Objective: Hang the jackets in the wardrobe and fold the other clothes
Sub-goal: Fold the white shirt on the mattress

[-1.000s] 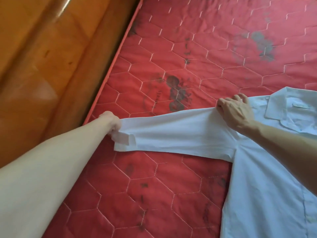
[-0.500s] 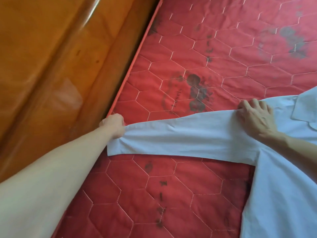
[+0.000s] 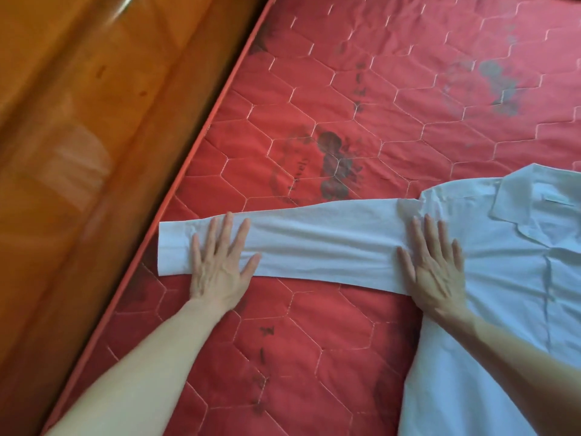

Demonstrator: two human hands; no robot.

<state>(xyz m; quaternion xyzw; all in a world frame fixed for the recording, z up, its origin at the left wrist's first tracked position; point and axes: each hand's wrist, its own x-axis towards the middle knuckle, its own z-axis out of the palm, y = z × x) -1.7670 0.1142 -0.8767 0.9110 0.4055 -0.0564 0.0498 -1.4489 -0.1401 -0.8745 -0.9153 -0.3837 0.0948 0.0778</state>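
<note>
A white collared shirt (image 3: pixel 509 278) lies flat on the red quilted mattress (image 3: pixel 393 99), its body at the right edge of view. One long sleeve (image 3: pixel 320 243) stretches straight out to the left, its cuff near the mattress edge. My left hand (image 3: pixel 220 262) lies flat with spread fingers on the sleeve just right of the cuff. My right hand (image 3: pixel 435 269) presses flat where the sleeve meets the shoulder. Neither hand grips the cloth.
A glossy wooden bed frame (image 3: pixel 94 152) runs diagonally along the mattress's left edge, close to the cuff. Dark printed marks (image 3: pixel 333 165) dot the red mattress cover above the sleeve. Bare mattress spreads above and below the sleeve.
Both hands have let go of the sleeve and now lie flat on it. The left hand pinched the cuff before; the right gripped the shoulder. The sleeve now lies smooth and straight.
</note>
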